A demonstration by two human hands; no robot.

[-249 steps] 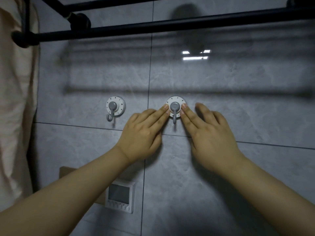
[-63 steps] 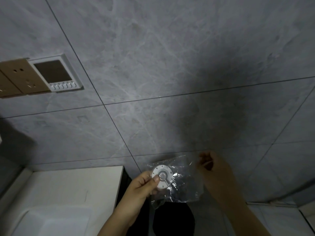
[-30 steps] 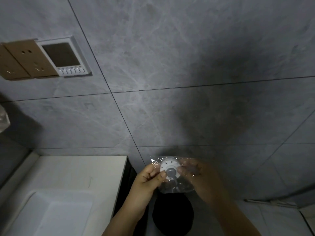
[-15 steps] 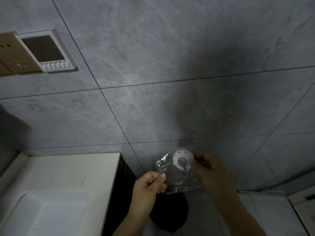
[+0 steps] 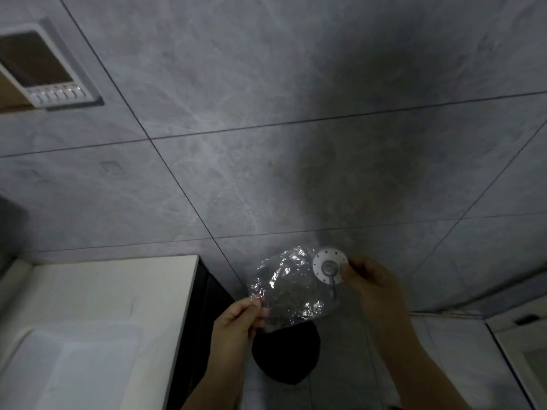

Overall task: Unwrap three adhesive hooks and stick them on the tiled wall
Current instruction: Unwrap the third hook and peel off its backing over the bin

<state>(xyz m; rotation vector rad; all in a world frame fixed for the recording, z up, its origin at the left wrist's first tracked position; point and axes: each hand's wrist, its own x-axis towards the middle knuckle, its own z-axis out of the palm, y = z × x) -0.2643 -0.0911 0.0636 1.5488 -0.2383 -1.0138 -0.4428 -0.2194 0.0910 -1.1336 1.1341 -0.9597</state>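
A white round adhesive hook (image 5: 329,268) with a grey peg is pinched at its rim by the right hand (image 5: 370,281), clear of the crumpled clear plastic wrapper (image 5: 288,287), whose lower corner the fingers (image 5: 257,304) of the left hand (image 5: 238,322) grip. The hook appears unwrapped; whether a backing film remains cannot be told, and it is not yet on the grey tiled wall (image 5: 266,113), where no mounted hooks show in this downward view. A white wall control panel (image 5: 44,72) sits upper left, a white basin counter (image 5: 97,321) lower left, a dark round object (image 5: 285,355) below the hands. Nothing blocks the wall; the loose wrapper still occupies one hand.
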